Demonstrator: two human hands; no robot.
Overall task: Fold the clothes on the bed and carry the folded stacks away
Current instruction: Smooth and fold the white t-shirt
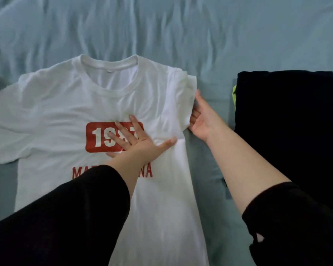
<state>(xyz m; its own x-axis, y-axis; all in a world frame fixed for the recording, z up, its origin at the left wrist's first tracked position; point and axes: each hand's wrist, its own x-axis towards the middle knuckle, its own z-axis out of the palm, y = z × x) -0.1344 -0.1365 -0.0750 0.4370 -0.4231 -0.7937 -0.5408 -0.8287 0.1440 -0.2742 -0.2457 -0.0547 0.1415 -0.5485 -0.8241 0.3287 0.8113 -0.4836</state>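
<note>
- Head view: white T-shirt (pixel 69 96) lies face-up, spread on the bed (pixel 181 35).
- Left hand (pixel 135 139) presses flat, fingers splayed, on the red print.
- Right hand (pixel 200 120), open-palmed, touches the right sleeve (pixel 183 87); grip unclear.
- Risk: a loose sleeve fold could bunch and crease the shirt.

The T-shirt (pixel 69 104) is white, with a red block (pixel 100 137) on the chest that carries white numerals, and a line of red capital letters (pixel 146 172) below it. The bed sheet (pixel 161 29) is a pale grey-blue, plain, streaked only by its own creases. The folded stack (pixel 288 127) is black (a sliver of neon yellow-green (pixel 234 96) shows at its left edge). Both sleeves (pixel 65 217) of the person are black, without pattern.
</note>
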